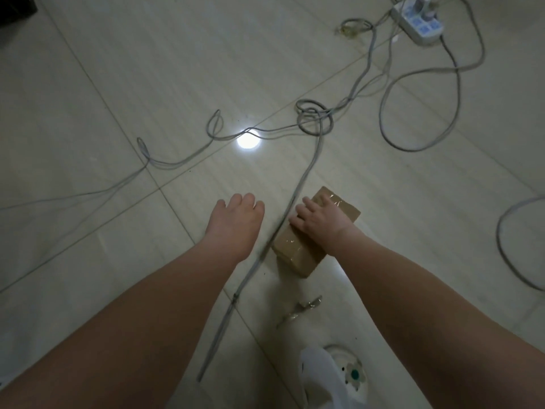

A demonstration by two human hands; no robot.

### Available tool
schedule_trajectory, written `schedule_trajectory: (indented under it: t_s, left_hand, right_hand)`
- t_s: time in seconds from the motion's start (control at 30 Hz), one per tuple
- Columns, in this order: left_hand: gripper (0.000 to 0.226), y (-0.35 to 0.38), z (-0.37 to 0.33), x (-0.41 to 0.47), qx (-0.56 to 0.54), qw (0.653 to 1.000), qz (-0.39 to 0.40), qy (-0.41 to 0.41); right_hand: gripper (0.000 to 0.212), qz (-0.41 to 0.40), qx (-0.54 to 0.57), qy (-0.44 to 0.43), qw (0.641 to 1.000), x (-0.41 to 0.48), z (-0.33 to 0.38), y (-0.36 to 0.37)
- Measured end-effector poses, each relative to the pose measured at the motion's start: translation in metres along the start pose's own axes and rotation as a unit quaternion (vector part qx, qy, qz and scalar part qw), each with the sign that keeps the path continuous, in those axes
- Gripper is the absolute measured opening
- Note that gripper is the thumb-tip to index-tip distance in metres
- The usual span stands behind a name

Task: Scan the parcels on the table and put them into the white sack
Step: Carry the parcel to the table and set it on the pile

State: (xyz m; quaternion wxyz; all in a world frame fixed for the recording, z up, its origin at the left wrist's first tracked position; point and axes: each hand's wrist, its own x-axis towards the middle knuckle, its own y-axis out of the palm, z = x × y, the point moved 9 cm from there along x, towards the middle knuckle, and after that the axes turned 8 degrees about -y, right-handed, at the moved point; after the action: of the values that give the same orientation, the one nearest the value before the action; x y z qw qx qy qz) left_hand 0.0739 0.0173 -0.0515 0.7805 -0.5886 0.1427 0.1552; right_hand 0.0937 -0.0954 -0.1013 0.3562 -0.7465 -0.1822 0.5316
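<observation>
A brown cardboard parcel wrapped in clear glossy tape (295, 252) lies on the pale tiled floor (118, 69), low and right of centre in the head view. The right hand (320, 222) rests on its top face, fingers spread fairly straight across the tape and the thumb along the parcel's left edge. Its grip is wide and not curled round the box. The left hand (233, 222) hangs above the floor, left of the parcel and apart from it. It is seen from the back with the fingers bent loosely downward, and its grip holds nothing visible.

A thick grey cable (309, 169) runs between the two hands, passing just beside the parcel's left side, and thinner grey wires loop across the tiles. A white power strip with blue sockets (417, 22) sits far off at the upper right. A crumpled scrap of clear tape (300, 309) lies on the floor nearer the person than the parcel. A white shoe with a flower ornament (339, 376) shows at the bottom edge. A round bright reflection (248, 140) glares on the floor.
</observation>
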Motion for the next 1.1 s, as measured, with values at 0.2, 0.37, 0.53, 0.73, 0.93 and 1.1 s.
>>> schedule_trajectory:
  t_s: [0.2, 0.37, 0.53, 0.73, 0.93, 1.1]
  left_hand:
    - [0.081, -0.066, 0.005, -0.032, -0.058, 0.998, 0.033, 0.006]
    - [0.102, -0.186, 0.019, -0.062, -0.18, 0.981, 0.069, -0.002]
    - [0.087, -0.351, 0.043, -0.081, -0.371, 0.927, 0.032, -0.047]
    - [0.081, -0.559, 0.049, -0.105, -0.534, 0.845, -0.011, -0.038]
    - [0.08, -0.707, 0.02, -0.124, -0.699, 0.708, 0.097, 0.029]
    - [0.064, -0.795, -0.023, -0.135, -0.738, 0.647, 0.155, 0.114]
  right_hand:
    - [0.11, -0.032, 0.187, 0.116, 0.975, -0.086, -0.055, -0.047]
    - [0.114, -0.139, 0.426, 0.231, 0.863, -0.198, -0.109, -0.116]
    - [0.119, -0.271, 0.589, 0.292, 0.703, -0.324, -0.183, -0.205]
    - [0.103, -0.401, 0.687, 0.328, 0.509, -0.479, -0.282, -0.31]
    - [0.07, -0.458, 0.78, 0.277, 0.325, -0.608, -0.349, -0.371]
    - [0.033, -0.463, 0.803, 0.235, 0.294, -0.671, -0.395, -0.394]
